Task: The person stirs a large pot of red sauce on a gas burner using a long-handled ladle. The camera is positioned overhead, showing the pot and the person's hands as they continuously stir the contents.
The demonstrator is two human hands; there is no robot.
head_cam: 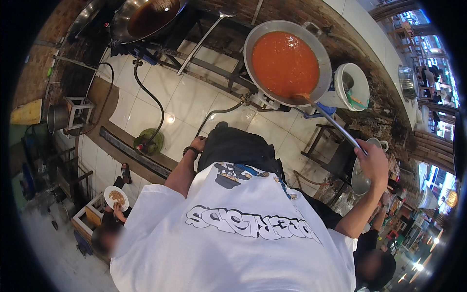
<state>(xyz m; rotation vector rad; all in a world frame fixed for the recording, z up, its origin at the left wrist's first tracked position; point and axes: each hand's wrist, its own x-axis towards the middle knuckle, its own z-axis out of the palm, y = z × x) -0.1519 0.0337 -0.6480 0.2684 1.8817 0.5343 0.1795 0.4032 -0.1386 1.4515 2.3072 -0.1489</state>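
Note:
My right hand (373, 163) grips the end of a long metal ladle or spatula handle (337, 126). The handle's far end dips into orange-red sauce (285, 64) at the near edge of a large metal wok (324, 78), so its head is hidden. The wok rests over a burner on a metal stand. My left hand (199, 143), with a dark band at the wrist, hangs low by my left thigh; its fingers are partly hidden, and whether it holds anything does not show.
A second wok (120, 27) with dark liquid stands upper left. A long-handled metal utensil (199, 45) leans on the stand. A white bucket (341, 89) sits right of the sauce. Hoses and a green gas cylinder (157, 140) are on the floor. Two people are nearby, one holding a plate (108, 197).

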